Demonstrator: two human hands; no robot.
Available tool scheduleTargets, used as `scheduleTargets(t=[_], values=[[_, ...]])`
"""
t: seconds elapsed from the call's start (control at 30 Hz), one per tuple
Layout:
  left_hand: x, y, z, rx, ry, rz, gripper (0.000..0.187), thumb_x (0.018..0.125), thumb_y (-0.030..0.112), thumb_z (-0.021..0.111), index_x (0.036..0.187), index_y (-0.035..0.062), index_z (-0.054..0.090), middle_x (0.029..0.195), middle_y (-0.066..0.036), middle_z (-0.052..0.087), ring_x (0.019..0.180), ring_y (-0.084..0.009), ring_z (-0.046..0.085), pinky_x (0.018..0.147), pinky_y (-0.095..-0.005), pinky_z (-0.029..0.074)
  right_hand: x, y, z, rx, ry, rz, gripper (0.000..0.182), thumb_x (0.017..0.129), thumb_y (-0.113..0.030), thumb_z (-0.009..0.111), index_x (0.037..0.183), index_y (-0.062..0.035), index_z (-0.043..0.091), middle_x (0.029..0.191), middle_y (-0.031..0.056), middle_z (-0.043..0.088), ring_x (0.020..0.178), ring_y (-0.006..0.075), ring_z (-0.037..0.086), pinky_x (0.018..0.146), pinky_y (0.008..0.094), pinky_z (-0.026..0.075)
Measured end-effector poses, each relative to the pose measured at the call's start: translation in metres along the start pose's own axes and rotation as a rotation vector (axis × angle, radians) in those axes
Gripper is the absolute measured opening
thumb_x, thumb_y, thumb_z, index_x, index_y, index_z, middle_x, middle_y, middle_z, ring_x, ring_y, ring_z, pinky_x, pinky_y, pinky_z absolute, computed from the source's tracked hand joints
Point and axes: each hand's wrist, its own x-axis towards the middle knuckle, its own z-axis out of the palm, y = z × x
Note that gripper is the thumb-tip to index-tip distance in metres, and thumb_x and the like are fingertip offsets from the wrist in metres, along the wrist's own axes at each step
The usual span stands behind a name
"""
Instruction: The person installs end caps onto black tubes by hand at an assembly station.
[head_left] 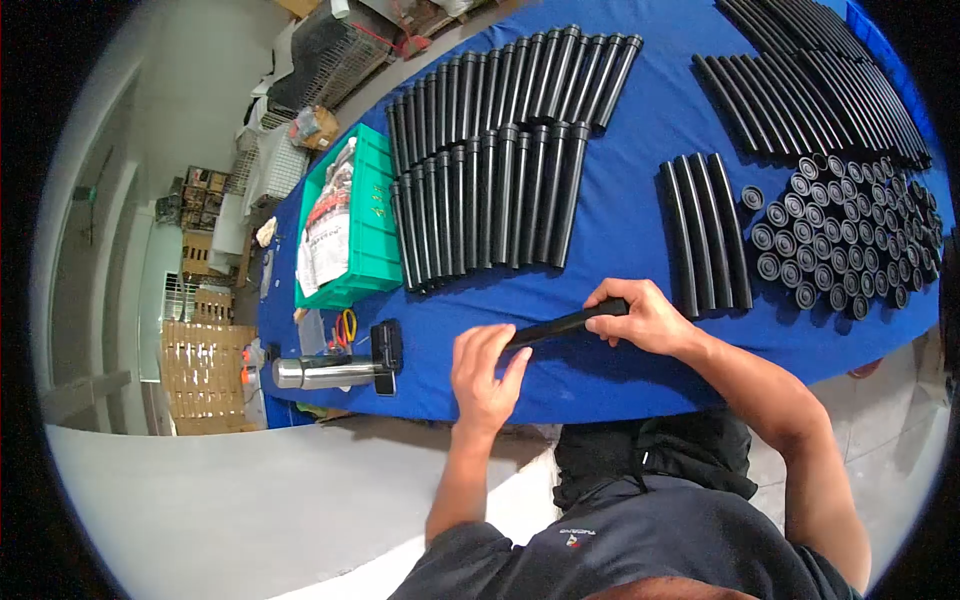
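A black tube [565, 327] is held over the blue cloth [620, 385], the right hand [640, 315] clasping one end, the left hand [482, 370] curling its fingers round the other, with four tubes [711, 235] and a heap of caps [820, 245] beyond.

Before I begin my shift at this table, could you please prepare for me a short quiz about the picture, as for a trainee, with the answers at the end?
1. Multiple choice: what do the left hand and the right hand hold together?
A) A metal bottle
B) A black tube
C) A pair of scissors

2. True or false: the green crate stands to the left of the round black pieces.

3. Count: how many tubes lie in the small group just left of the round black pieces?

Key: 1. B. 2. True. 3. Four.
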Motion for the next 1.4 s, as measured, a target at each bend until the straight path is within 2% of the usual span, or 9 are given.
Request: scheduleTargets(t=[0.03,0.13,0.3,0.4,0.43,0.6,0.77,0.93,1.4], values=[[-0.002,-0.009,-0.001,0.034,-0.103,0.024,0.047,0.071,0.010,0.083,0.114,0.0065,0.065,0.110,-0.011,0.066,0.100,-0.0347,0.061,0.088,-0.0445,0.049,-0.001,-0.001,0.000,0.032,-0.022,0.016,0.019,0.088,-0.009,0.072,0.102,0.0030,0.066,0.076,0.0052,0.066,0.066,0.0101,0.063,0.060,0.0261,0.053],[-0.004,-0.017,0.002,0.054,-0.300,0.118,0.043,0.072,0.011,0.082,0.113,0.0058,0.067,0.107,-0.013,0.067,0.094,-0.0327,0.064,0.083,-0.0430,0.052,-0.001,-0.007,-0.001,0.150,-0.073,0.061,0.017,0.087,-0.005,0.073,0.100,0.0042,0.067,0.077,0.0061,0.066,0.066,0.0113,0.063,0.062,0.0259,0.054],[0.004,-0.037,-0.004,-0.031,-0.278,0.082,0.035,0.074,0.008,0.080,0.106,0.0022,0.069,0.098,-0.014,0.068,0.088,-0.0323,0.065,0.081,-0.0419,0.054,-0.002,-0.007,0.001,0.254,-0.116,0.035,0.064,0.084,-0.008,0.078,0.138,0.0034,0.045,0.095,0.0103,0.065,0.077,0.0145,0.065,0.068,0.0292,0.057],[0.066,-0.063,-0.024,0.004,-0.154,-0.098,0.037,0.073,0.011,0.082,0.107,0.0005,0.071,0.096,-0.014,0.061,0.088,-0.0292,0.062,0.080,-0.0364,0.052,0.004,0.007,0.004,0.235,-0.158,0.059,0.085,0.082,-0.017,0.083,0.147,0.0000,0.031,0.109,0.0149,0.062,0.084,0.0159,0.064,0.067,0.0286,0.056],[0.092,-0.077,-0.024,-0.101,-0.131,-0.259,0.037,0.075,0.012,0.081,0.108,-0.0022,0.070,0.096,-0.013,0.061,0.088,-0.0268,0.062,0.081,-0.0361,0.052,0.003,0.003,0.002,0.214,-0.217,0.082,0.083,0.083,-0.018,0.082,0.147,0.0005,0.033,0.116,0.0168,0.058,0.089,0.0168,0.063,0.070,0.0300,0.056],[0.251,-0.171,0.027,-0.005,-0.017,-0.159,0.039,0.086,0.026,0.073,0.109,-0.0052,0.069,0.103,-0.021,0.072,0.096,-0.0297,0.071,0.085,-0.0377,0.054,0.005,0.005,-0.001,0.242,-0.256,0.123,0.072,0.086,-0.019,0.079,0.144,-0.0006,0.040,0.104,0.0089,0.064,0.085,0.0126,0.061,0.073,0.0278,0.052],[0.358,-0.213,0.116,0.244,-0.188,-0.318,0.051,0.081,0.040,0.072,0.111,-0.0008,0.072,0.108,-0.021,0.072,0.103,-0.0340,0.070,0.092,-0.0411,0.052,0.005,0.009,-0.002,0.177,-0.266,0.087,0.065,0.086,-0.021,0.078,0.140,-0.0018,0.047,0.102,0.0069,0.065,0.086,0.0112,0.060,0.078,0.0277,0.051],[0.370,-0.205,0.181,0.333,-0.189,-0.524,0.050,0.082,0.040,0.071,0.114,0.0021,0.072,0.115,-0.022,0.070,0.112,-0.0347,0.066,0.098,-0.0419,0.050,0.006,0.008,-0.002,0.188,-0.286,0.102,0.061,0.087,-0.024,0.077,0.137,-0.0017,0.050,0.100,0.0070,0.067,0.087,0.0118,0.061,0.078,0.0290,0.052],[0.367,-0.213,0.203,0.549,-0.226,-0.492,0.043,0.083,0.026,0.065,0.117,-0.0005,0.063,0.117,-0.024,0.068,0.110,-0.0406,0.065,0.095,-0.0514,0.052,0.006,0.006,-0.002,0.227,-0.314,0.113,0.055,0.090,-0.023,0.075,0.134,0.0001,0.052,0.099,0.0077,0.067,0.086,0.0114,0.062,0.076,0.0282,0.052]])
